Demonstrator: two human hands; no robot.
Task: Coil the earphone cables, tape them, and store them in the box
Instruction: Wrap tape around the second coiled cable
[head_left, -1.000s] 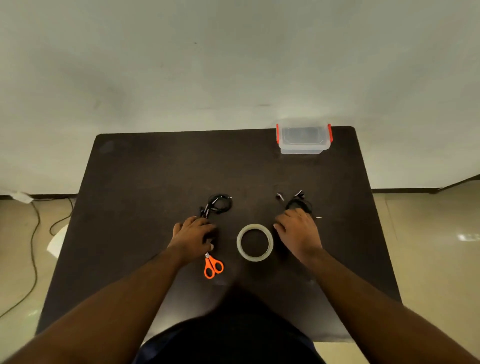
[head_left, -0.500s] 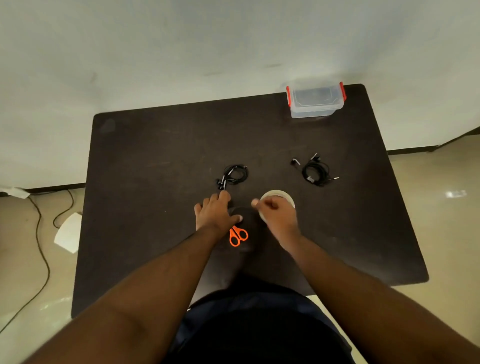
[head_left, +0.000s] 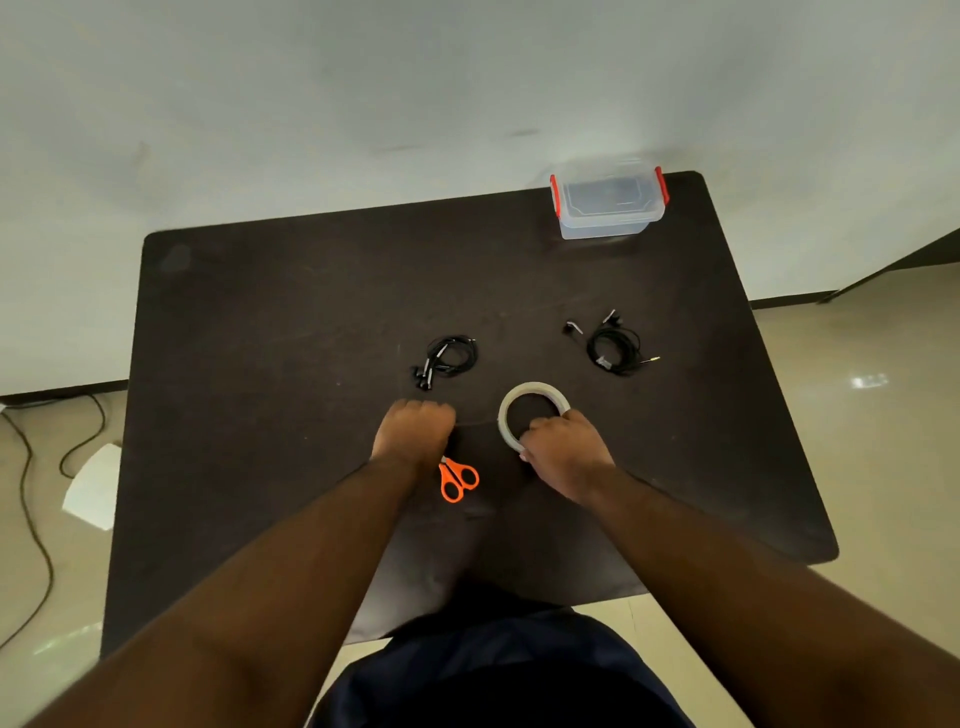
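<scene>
Two black coiled earphone cables lie on the dark table (head_left: 260, 322), one left of centre (head_left: 450, 356) and one to the right (head_left: 614, 349). Neither hand touches them. My right hand (head_left: 566, 449) grips the near edge of the clear tape roll (head_left: 519, 397), which is tilted up off the table. My left hand (head_left: 415, 431) is curled and pinches the tape's free end; a thin strip (head_left: 475, 422) stretches from it to the roll. The clear storage box (head_left: 608, 208) with red clips stands shut at the far right corner.
Orange-handled scissors (head_left: 458, 479) lie just under my left wrist, blades hidden by the hand. A cable (head_left: 31, 499) and a white paper (head_left: 91, 491) lie on the floor left of the table. A wall runs behind the table.
My right hand left the right earphone coil and took up the tape roll. My left hand pinched the tape end and drew it left, away from the roll.
</scene>
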